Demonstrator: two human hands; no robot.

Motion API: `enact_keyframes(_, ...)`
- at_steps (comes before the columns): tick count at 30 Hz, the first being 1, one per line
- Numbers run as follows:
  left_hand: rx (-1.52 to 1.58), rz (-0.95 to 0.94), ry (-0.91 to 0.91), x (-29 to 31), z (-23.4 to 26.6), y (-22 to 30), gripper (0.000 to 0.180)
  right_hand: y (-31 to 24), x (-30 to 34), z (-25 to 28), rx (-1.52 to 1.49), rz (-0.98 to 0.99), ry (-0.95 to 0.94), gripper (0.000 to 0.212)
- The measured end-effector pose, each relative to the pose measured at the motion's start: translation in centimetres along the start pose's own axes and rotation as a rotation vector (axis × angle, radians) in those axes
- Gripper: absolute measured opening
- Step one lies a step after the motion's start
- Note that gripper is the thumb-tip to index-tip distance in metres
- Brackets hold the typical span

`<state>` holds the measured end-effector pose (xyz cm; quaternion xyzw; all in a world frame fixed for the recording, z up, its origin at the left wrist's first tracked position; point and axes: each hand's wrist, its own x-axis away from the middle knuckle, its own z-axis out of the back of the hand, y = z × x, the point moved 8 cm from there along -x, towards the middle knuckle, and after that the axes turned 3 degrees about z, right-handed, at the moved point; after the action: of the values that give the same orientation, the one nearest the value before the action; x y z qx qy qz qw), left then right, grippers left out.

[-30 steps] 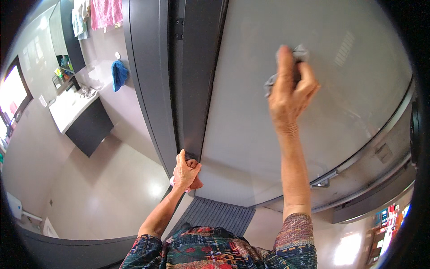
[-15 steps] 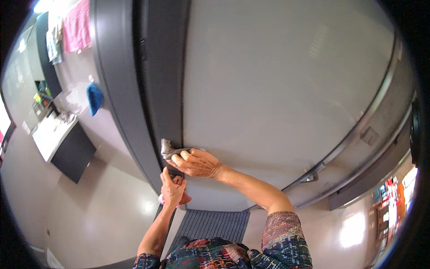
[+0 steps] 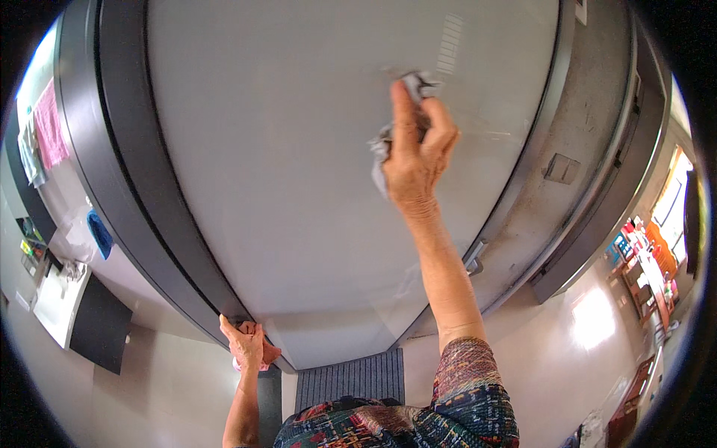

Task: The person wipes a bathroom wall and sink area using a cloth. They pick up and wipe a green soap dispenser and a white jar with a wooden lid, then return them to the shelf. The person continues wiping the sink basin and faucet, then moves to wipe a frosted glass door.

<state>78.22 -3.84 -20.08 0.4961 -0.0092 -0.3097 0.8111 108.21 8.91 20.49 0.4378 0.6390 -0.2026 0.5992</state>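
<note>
A grey frosted panel (image 3: 284, 194) set in a dark door frame (image 3: 179, 201) fills the middle of the view. My right hand (image 3: 416, 160) is reaching up over the panel's upper right part, its fingers bunched around a crumpled grey cloth (image 3: 381, 153) that lies against the surface. Part of the cloth sticks out past the fingertips. Low on the left, my left hand (image 3: 246, 346) has its fingers curled around the lower edge of the dark frame. Something pinkish shows beside that hand, too small to make out.
A striped dark mat (image 3: 349, 377) lies on the floor before me. At the left are a washbasin cabinet (image 3: 97, 321), a hanging blue cloth (image 3: 98, 233) and a pink towel (image 3: 49, 123). On the right, a metal door handle (image 3: 475, 257) and a cluttered table (image 3: 651, 276).
My right hand with the cloth has moved from the dark frame up and right across the panel. My left hand stays on the frame; the view has shifted right.
</note>
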Motion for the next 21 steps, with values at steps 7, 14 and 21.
enact_keyframes(7,-0.02,0.025,0.044,0.0,-0.1,0.0,0.092,16.1,7.5,3.1,-0.115,-0.605,0.131,0.033)
enact_keyframes(14,-0.002,0.078,0.085,1.4,0.0,1.2,0.1,16.5,9.3,4.4,-0.115,-0.616,0.106,0.03)
enact_keyframes(21,0.191,0.244,-0.096,7.4,-3.0,-1.1,0.075,2.2,6.5,1.9,-0.049,0.052,0.001,0.046)
